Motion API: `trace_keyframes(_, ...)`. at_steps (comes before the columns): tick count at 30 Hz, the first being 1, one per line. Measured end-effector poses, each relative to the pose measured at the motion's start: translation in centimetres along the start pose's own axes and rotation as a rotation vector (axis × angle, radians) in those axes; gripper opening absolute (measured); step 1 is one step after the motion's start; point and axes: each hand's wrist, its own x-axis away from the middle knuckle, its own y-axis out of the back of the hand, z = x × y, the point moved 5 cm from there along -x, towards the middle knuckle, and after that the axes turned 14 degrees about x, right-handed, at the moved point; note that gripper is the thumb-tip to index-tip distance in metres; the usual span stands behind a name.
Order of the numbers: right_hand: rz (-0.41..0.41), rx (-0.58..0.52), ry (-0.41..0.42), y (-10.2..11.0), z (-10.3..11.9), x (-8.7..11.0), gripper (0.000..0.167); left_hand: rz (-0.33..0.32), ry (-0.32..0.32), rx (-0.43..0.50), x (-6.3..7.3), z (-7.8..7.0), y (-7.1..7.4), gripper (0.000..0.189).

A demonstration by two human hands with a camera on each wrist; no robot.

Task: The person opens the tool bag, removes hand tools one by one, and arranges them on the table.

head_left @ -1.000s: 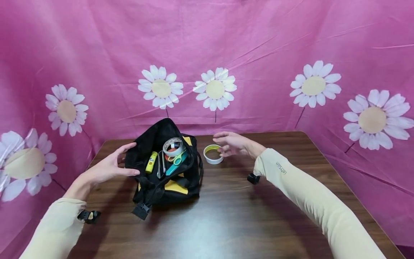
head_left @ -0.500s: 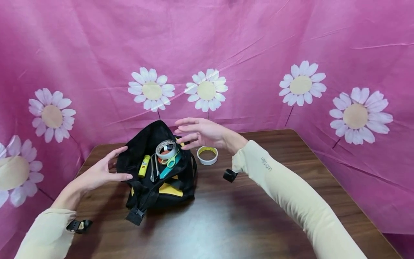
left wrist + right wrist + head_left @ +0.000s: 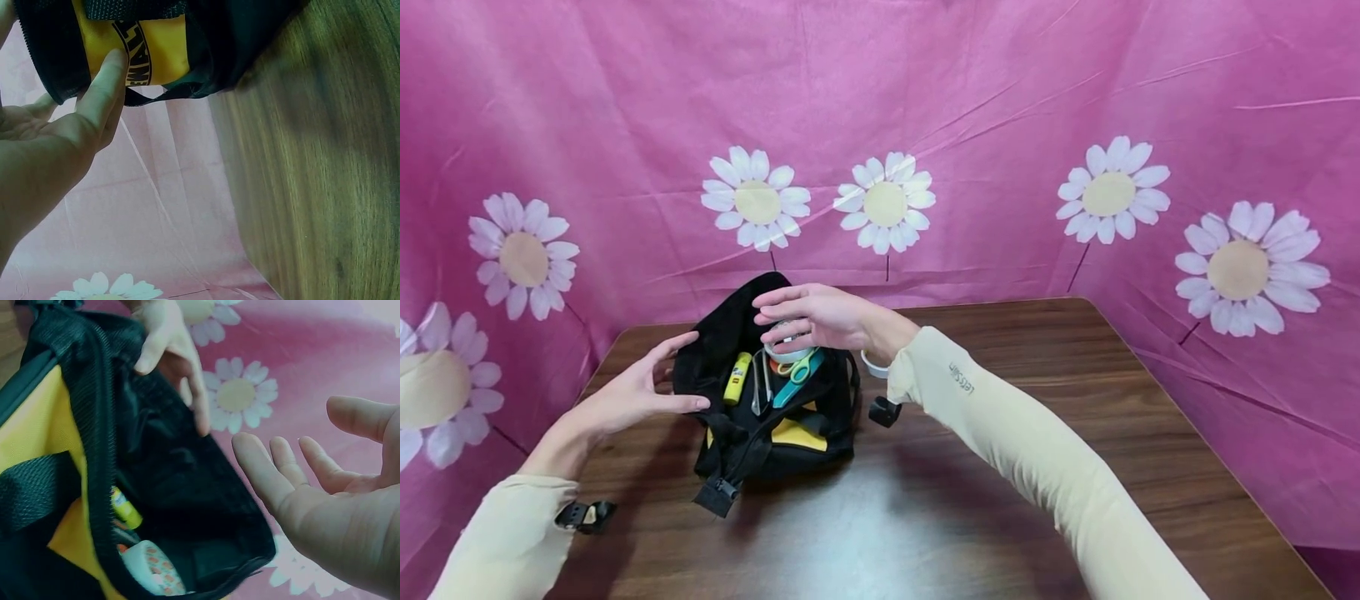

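Observation:
A black and yellow tool bag [image 3: 801, 433] stands unzipped on the table. My left hand [image 3: 628, 392] holds the left side of its opening between thumb and fingers. Over the bag's mouth hovers my right hand [image 3: 827, 317], with fingers extended and nothing in it; the right wrist view shows this hand [image 3: 331, 494] apart from the bag. Inside lie a yellow glue stick [image 3: 737, 379], a slim grey-black tool [image 3: 762, 383], and teal scissors [image 3: 793, 383] with yellow-green handles. A white tape roll [image 3: 153, 569] is also inside, partly covered by my right fingers in the head view.
A second tape roll [image 3: 872, 364] sits on the table right of the bag, mostly hidden behind my right wrist. The brown wooden table [image 3: 970, 500] backs onto a pink cloth [image 3: 985, 83] printed with white flowers. A black buckle [image 3: 717, 496] hangs from the bag's front.
My right hand has moved left from beside the loose tape roll to above the bag's opening. My left hand has kept its place at the bag's edge. The head view has shifted slightly.

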Motion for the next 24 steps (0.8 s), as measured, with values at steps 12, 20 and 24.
trace_keyframes(12,0.005,0.021,-0.124,-0.5,-5.1,-3.1,0.037,0.004,-0.008,-0.020,0.1,-0.2,0.2,0.096)
trace_keyframes(20,0.004,0.029,-0.175,-0.7,-7.2,-4.1,0.040,-0.003,0.010,0.003,0.0,0.1,0.1,0.097)
trace_keyframes(24,0.003,0.027,-0.178,-0.8,-7.8,-4.1,0.041,-0.004,0.017,0.003,-0.1,0.1,0.0,0.097)
